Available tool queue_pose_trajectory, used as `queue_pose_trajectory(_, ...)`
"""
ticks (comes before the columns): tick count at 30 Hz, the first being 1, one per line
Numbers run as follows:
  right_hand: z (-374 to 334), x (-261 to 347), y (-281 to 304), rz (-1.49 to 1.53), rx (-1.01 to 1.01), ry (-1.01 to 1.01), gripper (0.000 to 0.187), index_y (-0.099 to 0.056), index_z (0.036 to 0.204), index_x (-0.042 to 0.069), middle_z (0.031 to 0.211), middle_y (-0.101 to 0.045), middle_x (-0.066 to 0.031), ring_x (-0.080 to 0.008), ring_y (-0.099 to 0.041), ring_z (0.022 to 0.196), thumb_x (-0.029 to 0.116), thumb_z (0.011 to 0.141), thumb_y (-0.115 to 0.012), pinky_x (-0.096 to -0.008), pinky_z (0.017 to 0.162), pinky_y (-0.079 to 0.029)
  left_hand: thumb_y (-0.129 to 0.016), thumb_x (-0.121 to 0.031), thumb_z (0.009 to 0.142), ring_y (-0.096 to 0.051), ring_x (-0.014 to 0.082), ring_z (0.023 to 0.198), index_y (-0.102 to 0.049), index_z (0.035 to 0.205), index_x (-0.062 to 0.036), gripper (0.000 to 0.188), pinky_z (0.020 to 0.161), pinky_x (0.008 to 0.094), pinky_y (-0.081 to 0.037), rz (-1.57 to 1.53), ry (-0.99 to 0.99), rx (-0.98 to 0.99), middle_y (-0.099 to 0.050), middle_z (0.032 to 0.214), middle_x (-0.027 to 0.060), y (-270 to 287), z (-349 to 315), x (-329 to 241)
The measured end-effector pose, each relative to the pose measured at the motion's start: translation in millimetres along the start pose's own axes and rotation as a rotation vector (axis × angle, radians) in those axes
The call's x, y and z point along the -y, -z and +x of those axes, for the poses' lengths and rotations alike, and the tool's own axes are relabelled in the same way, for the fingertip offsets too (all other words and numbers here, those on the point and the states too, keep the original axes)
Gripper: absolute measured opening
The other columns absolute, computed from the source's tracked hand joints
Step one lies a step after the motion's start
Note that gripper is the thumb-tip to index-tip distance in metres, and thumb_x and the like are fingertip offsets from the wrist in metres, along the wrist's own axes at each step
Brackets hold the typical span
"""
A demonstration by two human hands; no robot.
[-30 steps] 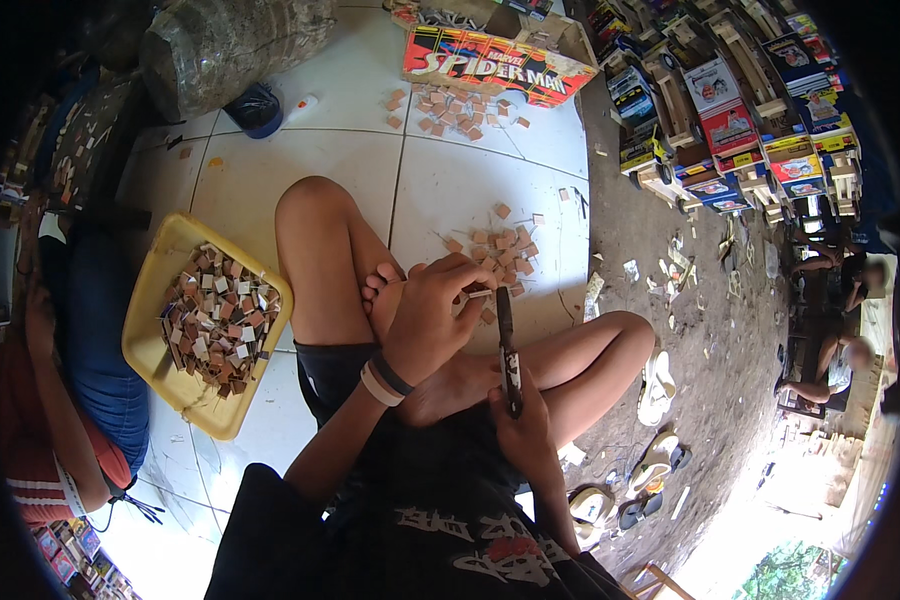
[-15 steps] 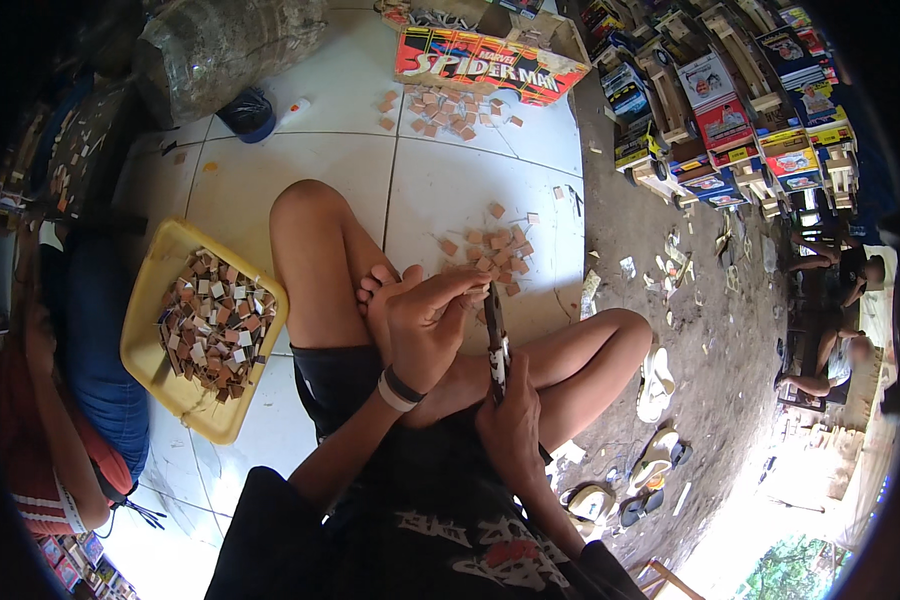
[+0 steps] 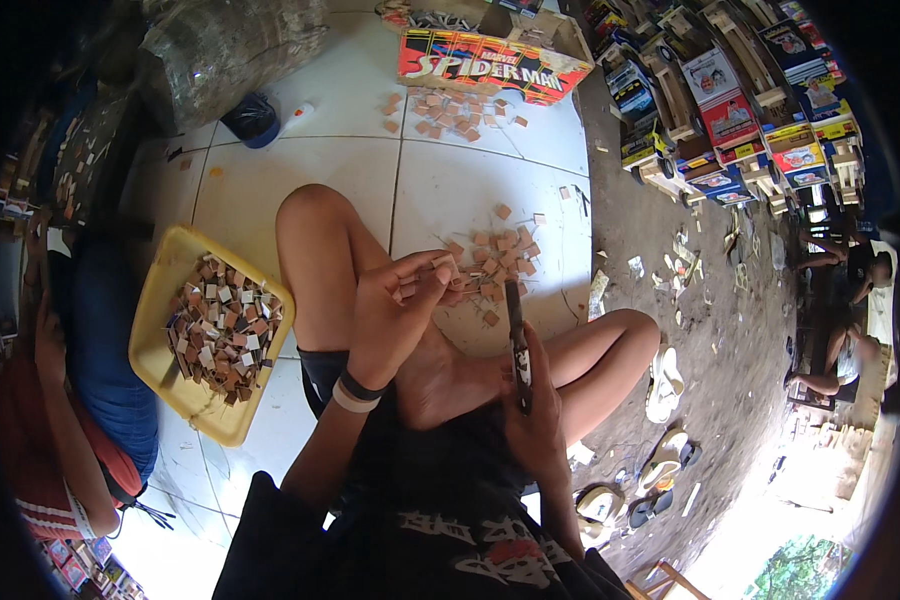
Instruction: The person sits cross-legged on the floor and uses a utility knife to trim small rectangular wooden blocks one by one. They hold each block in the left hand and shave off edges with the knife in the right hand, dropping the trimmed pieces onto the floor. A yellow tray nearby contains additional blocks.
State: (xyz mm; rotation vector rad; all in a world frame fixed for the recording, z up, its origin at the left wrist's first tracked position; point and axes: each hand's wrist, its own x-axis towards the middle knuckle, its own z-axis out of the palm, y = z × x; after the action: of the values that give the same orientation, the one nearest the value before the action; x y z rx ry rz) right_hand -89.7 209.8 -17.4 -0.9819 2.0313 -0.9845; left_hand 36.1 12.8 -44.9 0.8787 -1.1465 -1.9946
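My left hand (image 3: 395, 310), with bands round its wrist, pinches a small square brown piece (image 3: 447, 264) between thumb and fingertips. To its right, my right hand (image 3: 538, 420) is wrapped round the handle of a narrow dark tool (image 3: 516, 325), which points away from me; its exact kind is unclear. The tool's tip is apart from the left hand. Just beyond both hands, a loose pile of similar square pieces (image 3: 505, 252) lies on the white tiles. Left of my folded legs, a yellow tray (image 3: 155, 365) holds a heap of small brown and white pieces (image 3: 220, 335).
Further off lie more squares (image 3: 450, 112), before a box with a colourful printed side (image 3: 490, 65). A dark blue tub (image 3: 252, 122) stands far left. Another person's jeans-clad leg (image 3: 115, 350) is at the left. Sandals (image 3: 663, 385) and stacked wooden toys (image 3: 725, 110) are on the right.
My left hand has drawn back to the left, away from the tool, with the small piece in its fingertips. My right hand and the tool have shifted slightly right and nearer me.
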Motion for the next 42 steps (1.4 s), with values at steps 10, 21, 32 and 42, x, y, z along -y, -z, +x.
queue_pose_trajectory(10, -6, 19, 11, 0.086, 0.159, -0.018, 0.074, -0.031, 0.17, 0.01, 0.152, -0.058, -0.0221, -0.0293, -0.068, 0.124, -0.006, 0.103, -0.06, -0.0403, 0.103, -0.054, -0.069, -0.007, 0.105, -0.077, 0.0144, 0.093, -0.071, 0.127, 0.009, 0.027, 0.088, 0.0275, -0.065, 0.031, 0.006, 0.053, -0.079, 0.105, 0.0106, -11, -3, -14)
queue_pose_trajectory(21, -7, 22, 8, 0.058, 0.15, -0.02, 0.073, -0.028, 0.17, 0.007, 0.157, -0.055, -0.025, -0.0368, -0.059, 0.141, -0.004, 0.104, -0.058, -0.0417, 0.109, -0.05, -0.071, -0.006, 0.104, -0.077, 0.0143, 0.093, -0.07, 0.126, 0.0098, 0.028, 0.085, 0.026, -0.064, 0.092, -0.02, 0.041, -0.079, 0.108, 0.0116, -13, -5, -14)
queue_pose_trajectory(32, -16, 12, 22, 0.877, 0.56, -0.231, 0.08, -0.013, 0.173, 0.009, 0.109, -0.059, -0.0076, -0.0162, -0.059, 0.087, 0.008, 0.109, -0.06, -0.0338, 0.079, -0.053, -0.066, -0.017, 0.108, -0.071, 0.0332, 0.121, -0.059, 0.139, 0.0072, 0.04, 0.109, 0.0462, -0.057, -0.636, 0.211, 0.601, -0.071, 0.129, 0.0206, -4, 1, 7)
queue_pose_trajectory(42, -11, 25, 2, -0.014, 0.165, 0.196, 0.076, -0.031, 0.169, 0.007, 0.117, -0.066, -0.0237, -0.04, -0.07, 0.103, -0.009, 0.1, -0.059, -0.0447, 0.088, -0.056, -0.072, -0.013, 0.102, -0.07, 0.0366, 0.121, -0.064, 0.132, 0.004, 0.035, 0.112, 0.0551, -0.054, -0.659, 0.225, 0.606, -0.071, 0.119, 0.0169, 8, 0, 28)
